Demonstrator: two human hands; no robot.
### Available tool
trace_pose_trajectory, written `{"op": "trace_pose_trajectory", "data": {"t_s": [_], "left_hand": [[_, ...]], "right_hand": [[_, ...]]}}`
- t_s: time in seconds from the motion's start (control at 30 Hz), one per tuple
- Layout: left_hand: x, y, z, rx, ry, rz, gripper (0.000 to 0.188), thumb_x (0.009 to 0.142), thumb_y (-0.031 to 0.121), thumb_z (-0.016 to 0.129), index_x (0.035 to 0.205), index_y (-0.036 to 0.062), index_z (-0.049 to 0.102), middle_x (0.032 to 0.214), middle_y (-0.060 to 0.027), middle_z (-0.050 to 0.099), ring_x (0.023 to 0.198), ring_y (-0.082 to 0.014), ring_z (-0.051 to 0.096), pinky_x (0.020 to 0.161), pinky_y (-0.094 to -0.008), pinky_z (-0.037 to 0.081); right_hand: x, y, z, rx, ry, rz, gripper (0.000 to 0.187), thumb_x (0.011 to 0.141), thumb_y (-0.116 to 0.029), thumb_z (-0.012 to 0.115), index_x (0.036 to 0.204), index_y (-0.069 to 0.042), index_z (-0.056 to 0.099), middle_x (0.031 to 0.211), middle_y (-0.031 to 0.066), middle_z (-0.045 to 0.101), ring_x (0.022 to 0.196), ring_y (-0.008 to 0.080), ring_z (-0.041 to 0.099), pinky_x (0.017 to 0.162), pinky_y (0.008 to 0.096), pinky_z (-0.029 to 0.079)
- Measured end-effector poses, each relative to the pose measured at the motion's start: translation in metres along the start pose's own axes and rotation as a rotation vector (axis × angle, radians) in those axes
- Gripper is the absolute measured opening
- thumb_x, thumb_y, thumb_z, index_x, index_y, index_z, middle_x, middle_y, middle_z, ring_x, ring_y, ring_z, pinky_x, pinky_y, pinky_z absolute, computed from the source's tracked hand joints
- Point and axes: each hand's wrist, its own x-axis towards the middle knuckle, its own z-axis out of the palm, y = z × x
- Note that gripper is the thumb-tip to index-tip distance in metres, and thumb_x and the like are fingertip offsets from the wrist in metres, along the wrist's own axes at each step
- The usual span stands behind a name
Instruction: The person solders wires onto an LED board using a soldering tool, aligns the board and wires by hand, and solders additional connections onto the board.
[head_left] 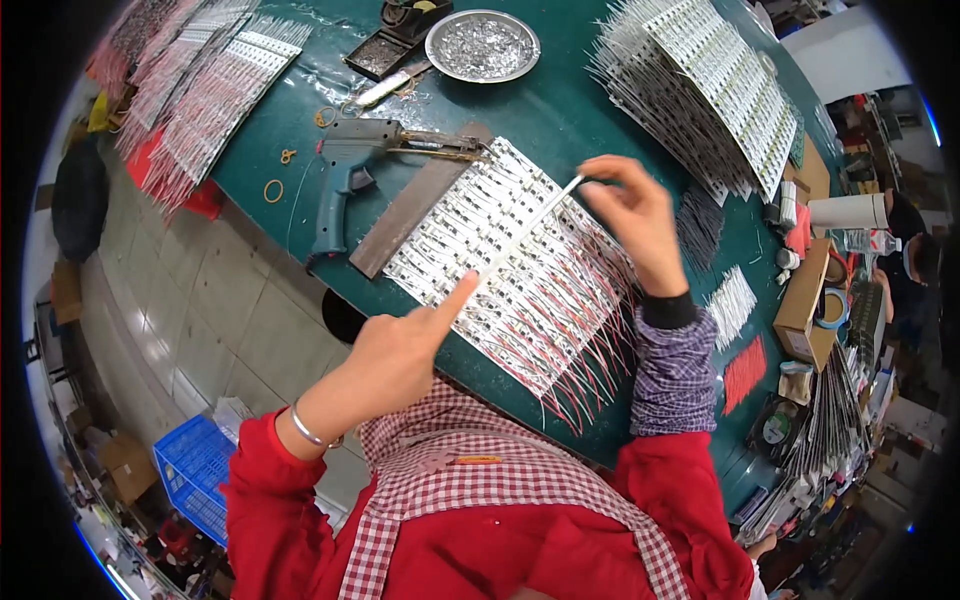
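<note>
A white panel of small circuit boards (pixel 520 215) lies tilted on the green table in front of me, with rows of dark parts. Red and white wires (pixel 575 345) stick out from its near right part. Diagonally over the panel runs a thin white rod (pixel 530 228). My right hand (pixel 635 215) pinches its far end between thumb and fingers. At the rod's near end is the outstretched index finger of my left hand (pixel 400 360); the other fingers are curled and partly hidden. Whether the rod touches the boards, I cannot tell.
A grey-green soldering gun (pixel 345 180) lies left of the panel, beside a dark flat bar (pixel 415 215). Farther back stands a metal dish (pixel 483 75) of scraps. Stacks of wired boards (pixel 715 85) sit far right and far left. White wires (pixel 733 305) and red wires (pixel 744 375) lie right.
</note>
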Motion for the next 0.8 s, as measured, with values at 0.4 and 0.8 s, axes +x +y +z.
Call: {"op": "trace_pose_trajectory", "data": {"t_s": [0.4, 0.8], "left_hand": [[0.006, -0.022, -0.006, 0.351, 0.181, -0.111, 0.09, 0.067, -0.006, 0.061, 0.152, 0.0088, 0.036, 0.071, -0.0169, 0.058, 0.051, -0.0318, 0.059, 0.048, -0.0414, 0.046], [0.007, -0.017, -0.003, 0.45, 0.167, -0.22, 0.091, 0.07, -0.005, 0.06, 0.155, 0.0177, 0.035, 0.067, -0.0121, 0.056, 0.051, -0.0286, 0.059, 0.046, -0.0396, 0.044]], "right_hand": [[-0.094, 0.003, -0.086, -0.716, 0.454, -0.115, 0.006, 0.082, 0.002, 0.07, 0.088, 0.0, 0.069, 0.092, 0.0092, 0.065, 0.08, 0.0207, 0.063, 0.068, 0.029, 0.052], [-0.07, -0.028, -0.037, -0.68, 0.315, -0.202, 0.009, 0.077, 0.003, 0.071, 0.085, -0.001, 0.069, 0.088, 0.0112, 0.066, 0.085, 0.0275, 0.061, 0.074, 0.0353, 0.048]]}}
